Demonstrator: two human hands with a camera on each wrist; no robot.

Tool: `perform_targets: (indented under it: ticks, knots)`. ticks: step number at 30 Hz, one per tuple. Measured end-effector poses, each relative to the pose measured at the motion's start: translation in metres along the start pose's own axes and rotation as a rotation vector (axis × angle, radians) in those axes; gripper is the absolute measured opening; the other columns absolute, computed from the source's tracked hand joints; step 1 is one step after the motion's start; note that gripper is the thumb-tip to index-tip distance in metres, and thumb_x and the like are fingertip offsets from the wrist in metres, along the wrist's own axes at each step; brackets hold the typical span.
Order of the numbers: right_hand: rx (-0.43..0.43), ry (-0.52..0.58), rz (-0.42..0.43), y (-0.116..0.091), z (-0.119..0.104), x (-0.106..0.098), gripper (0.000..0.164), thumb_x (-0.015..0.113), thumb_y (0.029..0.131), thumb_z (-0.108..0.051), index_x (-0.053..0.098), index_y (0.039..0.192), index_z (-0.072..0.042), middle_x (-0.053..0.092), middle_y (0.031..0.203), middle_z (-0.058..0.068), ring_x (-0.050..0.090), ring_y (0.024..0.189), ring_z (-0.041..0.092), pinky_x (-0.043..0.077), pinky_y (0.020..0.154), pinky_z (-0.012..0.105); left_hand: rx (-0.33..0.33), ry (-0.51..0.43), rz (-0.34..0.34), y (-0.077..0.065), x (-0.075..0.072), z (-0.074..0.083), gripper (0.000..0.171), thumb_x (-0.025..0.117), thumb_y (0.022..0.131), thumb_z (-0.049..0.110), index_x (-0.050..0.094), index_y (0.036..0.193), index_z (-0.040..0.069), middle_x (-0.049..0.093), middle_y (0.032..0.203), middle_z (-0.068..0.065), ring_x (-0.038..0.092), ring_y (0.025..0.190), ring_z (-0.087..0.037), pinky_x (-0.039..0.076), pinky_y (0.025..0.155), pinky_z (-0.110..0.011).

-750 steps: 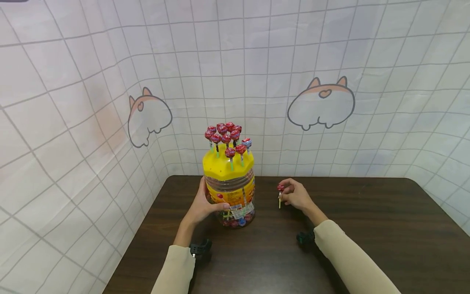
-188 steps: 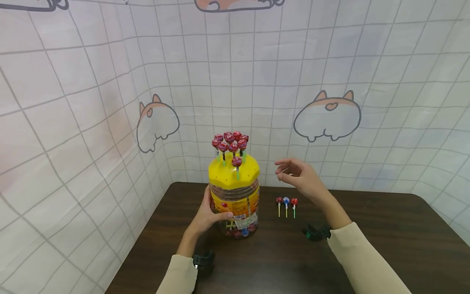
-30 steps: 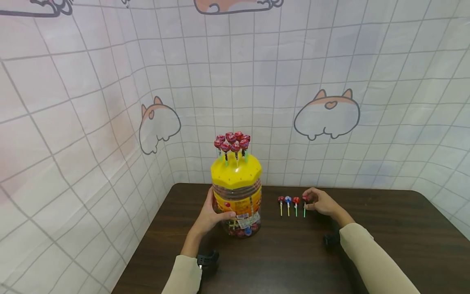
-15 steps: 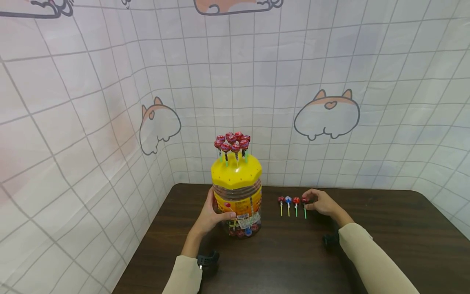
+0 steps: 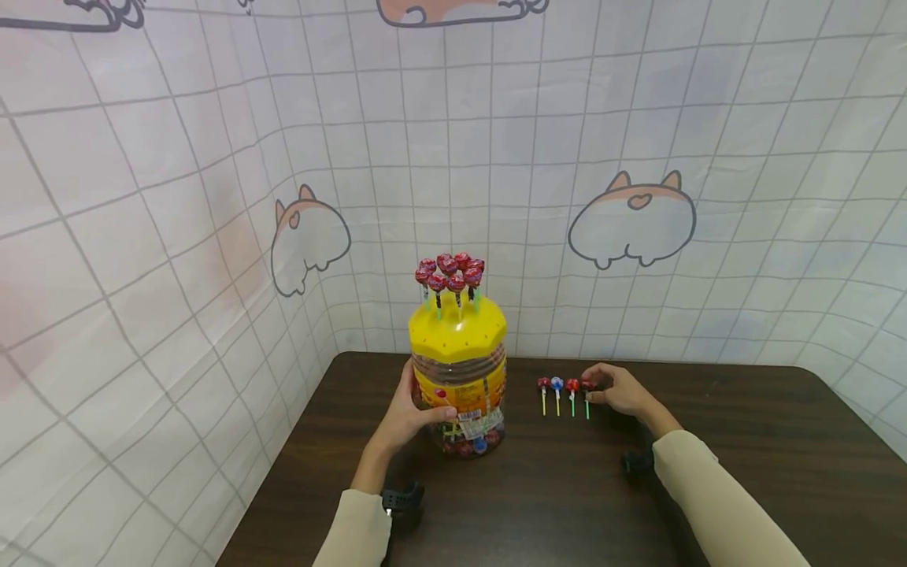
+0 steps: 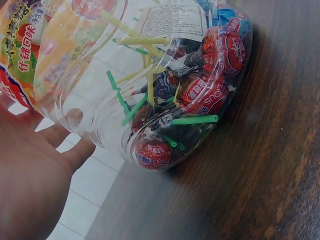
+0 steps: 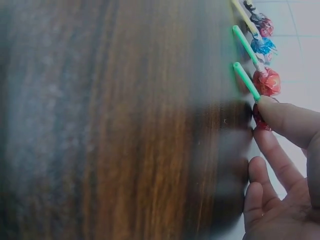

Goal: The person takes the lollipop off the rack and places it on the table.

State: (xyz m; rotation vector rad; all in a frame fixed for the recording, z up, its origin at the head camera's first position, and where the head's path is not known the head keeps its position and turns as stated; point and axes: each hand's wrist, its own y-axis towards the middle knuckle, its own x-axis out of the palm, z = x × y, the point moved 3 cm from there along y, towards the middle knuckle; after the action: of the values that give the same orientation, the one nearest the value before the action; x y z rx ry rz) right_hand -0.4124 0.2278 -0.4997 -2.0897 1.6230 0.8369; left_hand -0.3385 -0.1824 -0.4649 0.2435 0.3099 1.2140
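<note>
My left hand (image 5: 404,413) grips the side of a large clear plastic jar (image 5: 460,394) with a yellow lid (image 5: 457,331). Thumb in front, its fingers go behind the jar, partly hidden. Red-wrapped lollipops (image 5: 448,266) stand upright in the lid toward its back, while small holes show along its front. My right hand (image 5: 620,391) pinches a dark red lollipop with a green stick (image 7: 246,81) between thumb and finger, low at the table. Left of it three lollipops lie in a row: a red one (image 5: 572,386), a blue one (image 5: 557,384) and a dark red one (image 5: 543,383).
The dark wooden table (image 5: 538,504) ends at a white grid-patterned cloth wall (image 5: 524,197) behind and to the left. Inside the jar's bottom lie more wrapped lollipops (image 6: 205,95) with green and yellow sticks.
Over the longer span, several lollipops have left the lid's front and the row on the table has grown rightward. In the last second the right hand has barely shifted, still on the end lollipop.
</note>
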Motion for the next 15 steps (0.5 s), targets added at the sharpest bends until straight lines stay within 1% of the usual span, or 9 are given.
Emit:
perform_targets:
  ticks: [2,5,9,12,15]
  knots:
    - [-0.005,-0.001,0.002,-0.001,-0.001,0.0,0.035,0.075,0.09,-0.006,0.063,0.122,-0.002,0.064,0.117,0.021,0.058,0.106,0.033,0.045,0.078,0.033,-0.001,-0.002,-0.001,0.0,0.0,0.0,0.098,0.084,0.086,0.019,0.018,0.158,0.031,0.044,0.151,-0.006,0.051,0.136,-0.024,0.043,0.117,-0.05]
    - [-0.018,0.008,0.001,-0.001,-0.002,-0.002,0.037,0.074,0.091,-0.006,0.062,0.125,0.001,0.063,0.119,0.025,0.058,0.101,0.032,0.046,0.074,0.034,-0.003,-0.001,-0.002,0.001,-0.001,-0.002,0.099,0.084,0.085,0.019,0.018,0.158,0.031,0.044,0.15,-0.005,0.051,0.136,-0.023,0.044,0.117,-0.047]
    - [-0.041,0.003,0.004,-0.002,-0.008,-0.011,0.043,0.072,0.094,-0.009,0.058,0.132,0.003,0.06,0.126,0.03,0.061,0.103,0.036,0.052,0.076,0.038,0.0,-0.003,-0.007,0.001,-0.002,-0.004,0.1,0.084,0.086,0.018,0.017,0.159,0.033,0.043,0.151,-0.005,0.052,0.135,-0.023,0.046,0.115,-0.046]
    - [-0.056,0.003,0.008,-0.003,-0.022,-0.021,0.047,0.07,0.097,-0.015,0.055,0.139,0.0,0.057,0.134,0.031,0.063,0.11,0.038,0.056,0.081,0.042,0.002,-0.001,-0.01,0.001,-0.002,-0.004,0.101,0.084,0.086,0.018,0.016,0.159,0.033,0.043,0.152,-0.005,0.051,0.135,-0.024,0.046,0.114,-0.047]
    - [-0.1,0.032,0.025,-0.003,-0.05,-0.031,0.047,0.068,0.099,-0.017,0.054,0.141,-0.003,0.057,0.135,0.029,0.062,0.112,0.039,0.056,0.084,0.042,-0.001,0.001,-0.011,0.001,-0.002,-0.004,0.102,0.085,0.085,0.021,0.016,0.159,0.034,0.042,0.152,-0.004,0.05,0.136,-0.024,0.045,0.115,-0.047]
